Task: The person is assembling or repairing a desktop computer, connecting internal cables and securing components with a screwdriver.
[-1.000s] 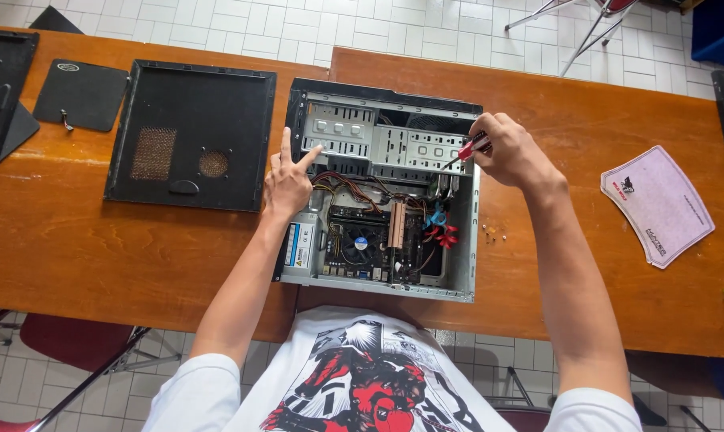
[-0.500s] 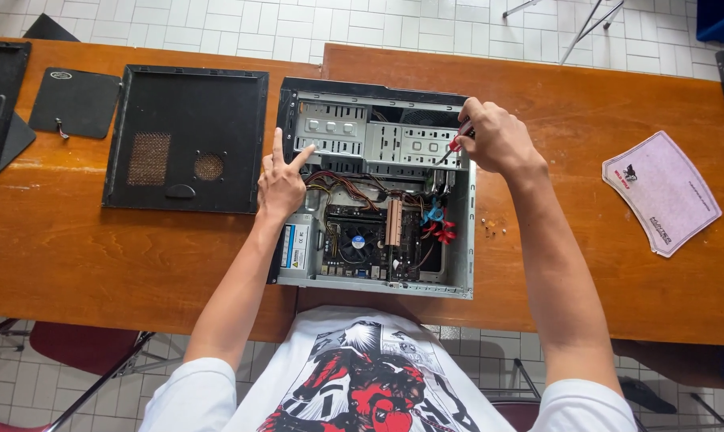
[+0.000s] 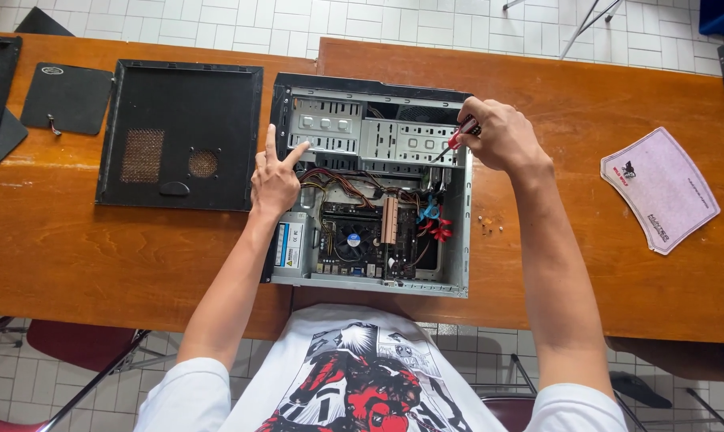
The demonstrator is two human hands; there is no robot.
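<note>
I look down on an open metal computer case [image 3: 370, 188] lying flat at the centre of a wooden table [image 3: 578, 264], its near rim almost at the table's 6 o'clock edge. My right hand [image 3: 502, 136] is closed around a red-handled screwdriver [image 3: 455, 138], tip on the perforated grey drive cage. My left hand [image 3: 274, 178] rests on the case's 9 o'clock rim, two fingers spread, holding nothing. A black side panel [image 3: 182, 132] lies just beside it at 9 o'clock; bare wood opens toward 3 o'clock.
</note>
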